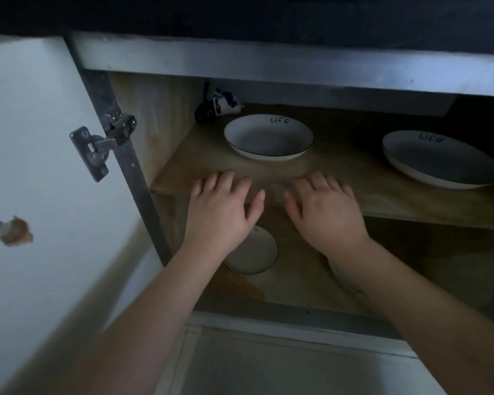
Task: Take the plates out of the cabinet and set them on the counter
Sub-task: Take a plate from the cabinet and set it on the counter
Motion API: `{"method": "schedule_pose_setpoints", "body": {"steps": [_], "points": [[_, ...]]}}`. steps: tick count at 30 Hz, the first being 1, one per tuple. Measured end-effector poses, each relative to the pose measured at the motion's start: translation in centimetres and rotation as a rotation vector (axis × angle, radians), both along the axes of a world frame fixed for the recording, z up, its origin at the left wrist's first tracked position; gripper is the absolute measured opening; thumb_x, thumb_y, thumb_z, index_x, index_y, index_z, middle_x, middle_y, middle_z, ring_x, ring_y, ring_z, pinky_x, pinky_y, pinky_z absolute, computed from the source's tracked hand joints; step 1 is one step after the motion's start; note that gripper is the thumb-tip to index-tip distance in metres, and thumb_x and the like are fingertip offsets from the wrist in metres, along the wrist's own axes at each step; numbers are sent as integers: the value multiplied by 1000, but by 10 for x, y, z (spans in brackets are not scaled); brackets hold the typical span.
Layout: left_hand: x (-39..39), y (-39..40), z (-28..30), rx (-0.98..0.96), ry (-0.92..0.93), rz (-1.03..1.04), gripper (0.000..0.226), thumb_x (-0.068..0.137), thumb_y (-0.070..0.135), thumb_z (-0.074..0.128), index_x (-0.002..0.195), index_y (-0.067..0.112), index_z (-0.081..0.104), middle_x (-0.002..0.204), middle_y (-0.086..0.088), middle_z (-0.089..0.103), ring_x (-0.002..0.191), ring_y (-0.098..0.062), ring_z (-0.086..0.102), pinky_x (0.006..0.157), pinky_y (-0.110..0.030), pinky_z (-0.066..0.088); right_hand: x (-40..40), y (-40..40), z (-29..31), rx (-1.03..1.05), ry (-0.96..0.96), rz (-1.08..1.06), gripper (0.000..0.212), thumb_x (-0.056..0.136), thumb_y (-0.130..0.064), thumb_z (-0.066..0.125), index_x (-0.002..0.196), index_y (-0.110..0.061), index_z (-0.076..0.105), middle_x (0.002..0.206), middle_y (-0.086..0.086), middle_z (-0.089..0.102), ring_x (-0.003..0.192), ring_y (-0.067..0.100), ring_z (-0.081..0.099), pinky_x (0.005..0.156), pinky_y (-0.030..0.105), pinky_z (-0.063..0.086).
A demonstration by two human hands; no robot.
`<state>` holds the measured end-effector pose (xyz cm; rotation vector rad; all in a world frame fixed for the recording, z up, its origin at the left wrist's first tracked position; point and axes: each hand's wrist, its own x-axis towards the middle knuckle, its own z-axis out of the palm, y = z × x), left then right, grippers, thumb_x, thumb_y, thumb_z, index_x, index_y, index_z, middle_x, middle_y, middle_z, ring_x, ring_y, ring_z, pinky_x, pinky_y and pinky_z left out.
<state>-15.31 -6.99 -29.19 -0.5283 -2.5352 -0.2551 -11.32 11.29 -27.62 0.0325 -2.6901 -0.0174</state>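
Two white plates marked "LIFE" lie on the cabinet's upper wooden shelf (354, 192): a left plate (268, 137) and a right plate (439, 159). On the lower shelf, a small white plate (257, 252) shows partly under my left wrist, and another plate (341, 277) is mostly hidden by my right forearm. My left hand (221, 208) and my right hand (324, 210) are side by side at the upper shelf's front edge. Both hands are empty with fingers spread, just short of the left plate.
The white cabinet door (40, 166) stands open on the left with a metal hinge (103, 146). Small dark and white items (217, 105) sit in the shelf's back left corner. A dark counter edge (268, 15) runs above. The pale floor (268, 366) lies below.
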Motion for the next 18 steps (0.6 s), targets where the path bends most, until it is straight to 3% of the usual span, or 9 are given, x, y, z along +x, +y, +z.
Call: {"method": "schedule_pose_setpoints", "body": {"steps": [5, 7, 11, 13, 16, 18], "points": [[-35, 1, 13, 57, -33, -7, 56, 99, 53, 25, 145, 25, 41, 147, -10, 47, 131, -33, 46, 103, -52, 39, -37, 13, 13, -141, -5, -25, 50, 96, -45, 31, 136, -20, 49, 132, 11, 55, 118, 29, 53, 95, 46, 44], [-52, 3, 16, -30, -78, 38, 58, 99, 55, 24, 151, 31, 27, 157, -10, 32, 140, -36, 33, 110, -53, 32, -53, 17, 15, -210, -61, -33, 51, 97, -44, 35, 144, -24, 38, 145, 11, 43, 128, 31, 44, 102, 48, 39], [-75, 13, 16, -116, -297, 99, 59, 98, 60, 23, 153, 40, 13, 162, -15, 14, 146, -42, 15, 115, -54, 21, -72, 17, 11, -183, -204, -63, 51, 99, -46, 33, 149, -34, 26, 157, 11, 24, 141, 34, 25, 111, 51, 26], [-79, 15, 17, -98, -378, 90, 57, 99, 58, 27, 152, 40, 16, 158, -20, 24, 144, -42, 21, 115, -54, 22, -75, 17, 9, -200, -270, -84, 51, 99, -44, 34, 148, -36, 26, 157, 13, 22, 142, 36, 22, 112, 51, 25], [-76, 13, 21, -55, -368, 38, 51, 100, 51, 33, 148, 36, 26, 144, -19, 48, 134, -39, 40, 110, -53, 32, -73, 16, 10, -264, -273, -96, 49, 99, -41, 37, 146, -35, 30, 154, 17, 27, 139, 38, 26, 109, 50, 28], [-69, 12, 24, -3, -378, 0, 47, 100, 48, 35, 145, 35, 32, 137, -17, 53, 127, -36, 47, 106, -52, 39, -69, 17, 13, -286, -271, -97, 47, 99, -41, 38, 145, -36, 31, 153, 18, 28, 139, 38, 25, 109, 51, 28]]}}
